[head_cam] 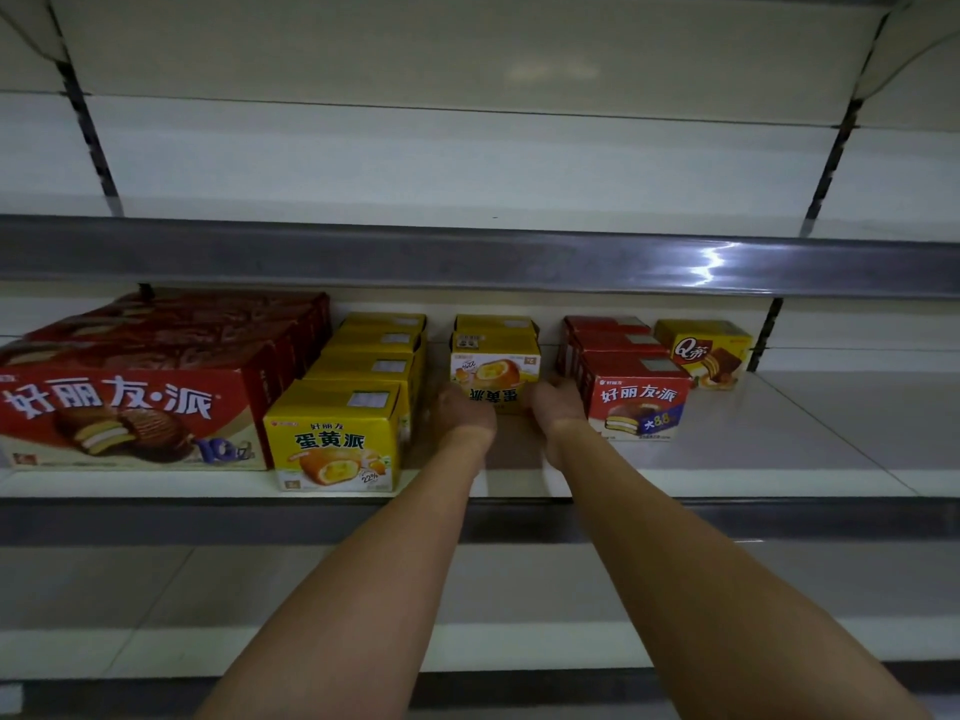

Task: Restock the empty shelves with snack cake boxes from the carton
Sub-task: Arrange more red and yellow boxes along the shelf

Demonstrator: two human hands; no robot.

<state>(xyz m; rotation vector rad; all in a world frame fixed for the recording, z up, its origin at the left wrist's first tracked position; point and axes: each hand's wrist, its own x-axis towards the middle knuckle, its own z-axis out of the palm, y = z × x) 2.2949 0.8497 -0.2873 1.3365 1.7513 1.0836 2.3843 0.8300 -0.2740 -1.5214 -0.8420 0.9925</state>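
Observation:
Both my arms reach onto the middle shelf (pixel 779 459). My left hand (pixel 462 413) and my right hand (pixel 558 407) grip the lower sides of a yellow snack cake box (pixel 496 363), which stands upside down in the middle row in front of another yellow box (pixel 493 323). Left of it runs a row of several yellow boxes (pixel 335 433). On the right stands a row of red boxes (pixel 636 397). The carton is out of view.
Large red pie boxes (pixel 130 397) fill the shelf's left end. A yellow Q box (pixel 706 350) stands at the back right, with bare shelf to its right. The upper shelf (pixel 467 168) and the lower shelf (pixel 156 589) hold nothing.

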